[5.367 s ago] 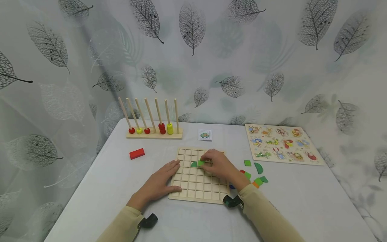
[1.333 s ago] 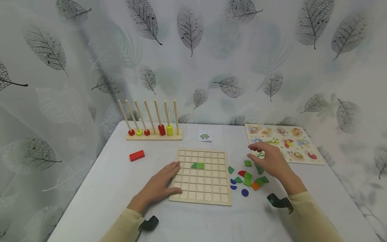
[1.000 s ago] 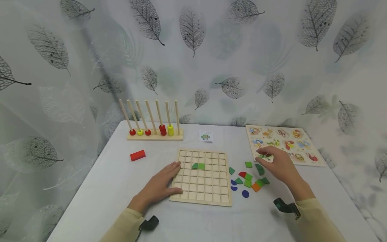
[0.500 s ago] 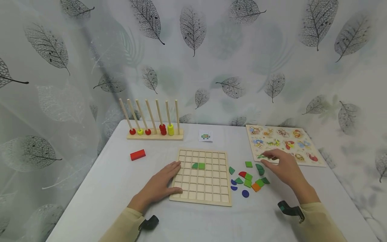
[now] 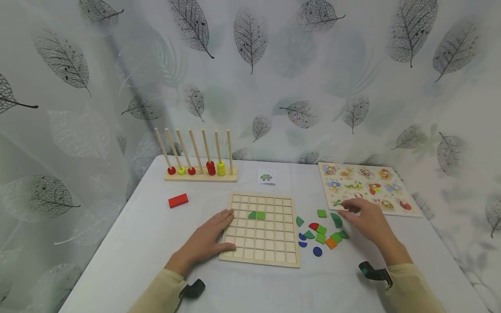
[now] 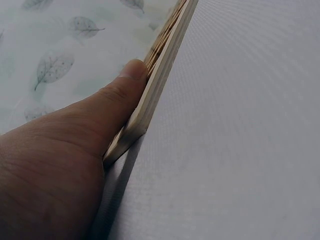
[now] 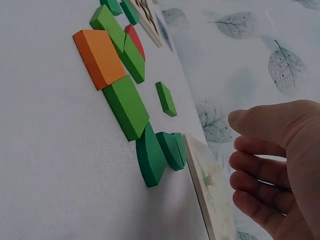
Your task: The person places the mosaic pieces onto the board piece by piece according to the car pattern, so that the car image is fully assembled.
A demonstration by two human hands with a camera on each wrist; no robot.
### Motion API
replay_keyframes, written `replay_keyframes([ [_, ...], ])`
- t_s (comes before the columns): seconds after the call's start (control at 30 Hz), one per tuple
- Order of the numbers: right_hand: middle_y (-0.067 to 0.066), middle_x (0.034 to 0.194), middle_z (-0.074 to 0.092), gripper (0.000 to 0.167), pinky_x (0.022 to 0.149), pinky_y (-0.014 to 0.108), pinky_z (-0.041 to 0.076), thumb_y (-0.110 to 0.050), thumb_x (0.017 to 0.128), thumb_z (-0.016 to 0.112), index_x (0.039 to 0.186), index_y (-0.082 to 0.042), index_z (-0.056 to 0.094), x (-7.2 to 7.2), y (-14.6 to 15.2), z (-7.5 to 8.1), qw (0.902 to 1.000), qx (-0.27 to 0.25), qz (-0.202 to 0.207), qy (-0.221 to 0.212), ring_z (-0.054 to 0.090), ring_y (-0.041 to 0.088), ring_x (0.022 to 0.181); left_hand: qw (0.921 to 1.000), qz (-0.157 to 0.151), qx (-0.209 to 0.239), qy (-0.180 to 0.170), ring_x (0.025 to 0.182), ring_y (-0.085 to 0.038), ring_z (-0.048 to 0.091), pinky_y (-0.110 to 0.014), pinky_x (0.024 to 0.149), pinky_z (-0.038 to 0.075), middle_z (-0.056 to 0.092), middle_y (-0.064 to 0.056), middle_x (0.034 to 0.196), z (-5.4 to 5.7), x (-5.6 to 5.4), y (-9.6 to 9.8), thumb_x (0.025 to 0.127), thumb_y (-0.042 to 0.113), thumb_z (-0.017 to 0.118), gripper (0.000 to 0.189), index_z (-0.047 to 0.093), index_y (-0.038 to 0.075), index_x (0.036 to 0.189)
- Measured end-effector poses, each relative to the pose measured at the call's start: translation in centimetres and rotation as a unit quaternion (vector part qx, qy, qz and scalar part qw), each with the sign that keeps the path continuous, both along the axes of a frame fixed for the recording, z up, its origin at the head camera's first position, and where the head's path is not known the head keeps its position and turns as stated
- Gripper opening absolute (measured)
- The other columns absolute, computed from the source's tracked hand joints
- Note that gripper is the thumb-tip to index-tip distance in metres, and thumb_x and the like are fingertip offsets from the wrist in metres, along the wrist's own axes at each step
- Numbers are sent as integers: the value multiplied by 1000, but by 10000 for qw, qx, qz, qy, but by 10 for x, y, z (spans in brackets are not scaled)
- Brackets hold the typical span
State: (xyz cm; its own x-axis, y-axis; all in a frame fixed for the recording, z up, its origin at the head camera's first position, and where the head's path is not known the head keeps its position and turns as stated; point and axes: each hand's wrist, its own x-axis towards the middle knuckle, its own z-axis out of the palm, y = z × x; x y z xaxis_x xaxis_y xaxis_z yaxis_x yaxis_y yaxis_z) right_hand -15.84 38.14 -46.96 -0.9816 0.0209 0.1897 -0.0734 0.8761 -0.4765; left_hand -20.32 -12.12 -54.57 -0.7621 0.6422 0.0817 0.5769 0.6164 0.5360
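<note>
My left hand (image 5: 207, 237) rests on the left edge of a wooden grid board (image 5: 270, 255), fingers and thumb extended. In the left wrist view the thumb (image 6: 117, 100) lies along the board's edge. A dark green quarter-circle (image 5: 252, 214) and a light green square (image 5: 261, 215) sit side by side in the grid. Loosely curled and holding nothing, my right hand (image 5: 365, 219) hovers right of the loose pieces, by the near edge of the insect puzzle board (image 5: 344, 200). Closest to it are dark green quarter-circles (image 5: 336, 219); the right wrist view shows a gap to these pieces (image 7: 150, 157).
Among the loose shapes right of the grid are an orange square (image 5: 331, 243), a blue disc (image 5: 317, 251) and a red quarter-circle (image 5: 314, 226). Behind stand a peg abacus (image 5: 199, 176) and a picture card (image 5: 266, 176). A red block (image 5: 178, 201) lies left.
Earlier my right hand held the green square at the grid; the square now lies there, released. That hand has moved right, over beside the loose pieces, and come lower. My left hand stays put.
</note>
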Motion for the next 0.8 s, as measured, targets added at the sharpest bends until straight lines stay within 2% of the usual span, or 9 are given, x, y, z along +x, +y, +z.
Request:
replay_keyframes([
  [0.27,16,113,76,29,91,57,58,-22,100,80,119,-1,77,-4,4,-16,9991,-94,-78,-397,67,37,105,10000,21,-15,34,164,-25,22,-53,128,30,28,-1,178,1,0,-1,92,67,77,105,38,8,169],
  [0.57,19,118,75,34,97,62,56,-20,98,83,122,2,75,-6,2,-25,9984,-79,-7,-559,68,41,111,10000,20,-4,30,164,-25,22,-54,128,30,28,-1,178,2,-1,0,92,66,77,105,37,8,169],
  [0.8,14,113,76,28,95,58,58,-19,96,85,116,-1,78,-8,1,-33,9981,5,52,-613,69,35,105,10000,2,-48,34,164,-25,21,-52,128,29,28,-1,178,1,0,1,92,65,78,105,38,7,169],
])
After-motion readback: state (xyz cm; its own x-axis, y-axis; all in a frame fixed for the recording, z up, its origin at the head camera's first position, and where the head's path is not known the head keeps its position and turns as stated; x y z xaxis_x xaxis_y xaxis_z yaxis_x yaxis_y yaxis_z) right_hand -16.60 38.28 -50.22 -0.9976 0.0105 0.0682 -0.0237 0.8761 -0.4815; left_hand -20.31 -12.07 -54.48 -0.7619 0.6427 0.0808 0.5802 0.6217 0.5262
